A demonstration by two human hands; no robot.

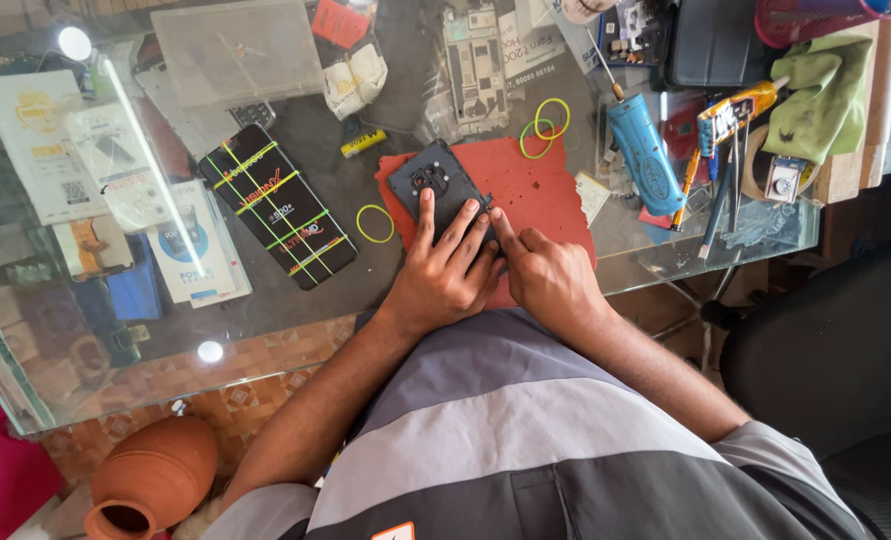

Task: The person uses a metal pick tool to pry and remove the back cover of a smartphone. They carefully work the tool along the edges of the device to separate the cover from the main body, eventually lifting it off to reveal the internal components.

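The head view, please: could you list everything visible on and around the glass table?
Phone body: one, dark, camera side up, on the red mat under both hands.
Red mat: one, table centre.
Rubber bands: three loose, yellow-green; two at the mat's top edge, one left of the mat.
Banded phone: one, black, wrapped in yellow-green bands, left of the mat.
Blue tool: one, right of the mat.
Green cloth: one, far right.
Clear plastic box: one, top left.
Clay pot: one, terracotta, on the floor, lower left.
Left hand: fingers spread on the phone body.
Right hand: forefinger pressing the phone body's right edge.
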